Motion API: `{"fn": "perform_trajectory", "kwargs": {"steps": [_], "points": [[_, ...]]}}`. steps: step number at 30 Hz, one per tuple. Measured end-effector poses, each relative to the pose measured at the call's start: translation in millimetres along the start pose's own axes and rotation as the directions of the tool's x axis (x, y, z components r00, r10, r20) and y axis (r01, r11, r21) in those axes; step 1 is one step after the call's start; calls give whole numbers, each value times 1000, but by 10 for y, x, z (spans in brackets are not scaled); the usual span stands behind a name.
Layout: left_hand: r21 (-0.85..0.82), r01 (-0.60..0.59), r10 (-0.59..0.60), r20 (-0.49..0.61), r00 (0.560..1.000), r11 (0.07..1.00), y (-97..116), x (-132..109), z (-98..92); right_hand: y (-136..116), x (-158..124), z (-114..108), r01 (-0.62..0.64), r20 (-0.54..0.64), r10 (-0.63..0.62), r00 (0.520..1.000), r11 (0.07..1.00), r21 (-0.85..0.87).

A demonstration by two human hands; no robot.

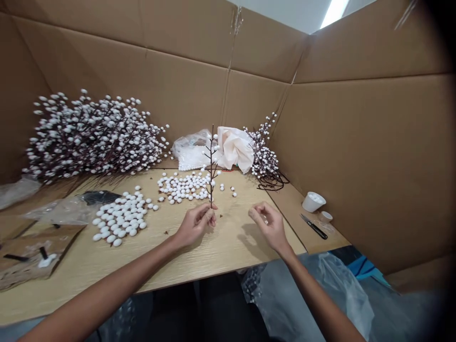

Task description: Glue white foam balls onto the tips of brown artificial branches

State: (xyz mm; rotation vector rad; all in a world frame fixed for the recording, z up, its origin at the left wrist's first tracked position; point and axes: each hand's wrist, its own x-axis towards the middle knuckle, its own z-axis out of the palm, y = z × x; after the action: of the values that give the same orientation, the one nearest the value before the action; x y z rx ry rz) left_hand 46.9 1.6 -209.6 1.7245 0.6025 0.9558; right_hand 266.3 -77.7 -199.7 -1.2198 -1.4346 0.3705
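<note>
My left hand [195,225] is closed around the lower end of a thin brown artificial berry branch [211,164], which stands upright. A few white berries sit on its short side twigs, and the tip is bare. To the right, my right hand [269,225] hovers over the table with its fingers curled in. A small pale spot shows by those fingers; I cannot make out what it is. Behind the branch lies a spread of small white berries [181,187]. A pile of larger white berries [123,218] lies left of my left hand.
Finished berry branches [96,137] are heaped at the back left, with a smaller bunch [263,152] at the back right. A plastic bag [192,149], a white cup [313,202] and a craft knife [314,227] are about. Cardboard walls [356,142] enclose the table.
</note>
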Motion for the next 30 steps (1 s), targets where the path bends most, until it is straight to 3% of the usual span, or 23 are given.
{"fn": "perform_trajectory", "kwargs": {"steps": [4, 8, 16, 21, 25, 30], "points": [[-12, 8, -8, -22, 1000, 1000, -8, -7, -3, -157, 204, 310, -136, 169, 103, 980, 972, 193], [1, -34, 34, -32, 999, 999, -2, -16, -4, -281, 389, 617, -182, 302, 111, 947, 959, 216], [34, -104, 109, -200, 974, 994, 10, -10, -30, -328, 498, 984, -44, 242, -4, 970, 980, 194], [76, -104, 120, -241, 963, 992, 32, 11, -59, -309, 549, 1084, -98, 236, 32, 971, 957, 274], [121, -114, 143, -273, 951, 986, 132, 29, -143, -364, 605, 1036, -127, 200, 56, 978, 923, 362], [70, -163, 177, -469, 865, 984, 327, 80, -259, -485, 583, 927, -135, 230, 30, 973, 879, 457]]}}
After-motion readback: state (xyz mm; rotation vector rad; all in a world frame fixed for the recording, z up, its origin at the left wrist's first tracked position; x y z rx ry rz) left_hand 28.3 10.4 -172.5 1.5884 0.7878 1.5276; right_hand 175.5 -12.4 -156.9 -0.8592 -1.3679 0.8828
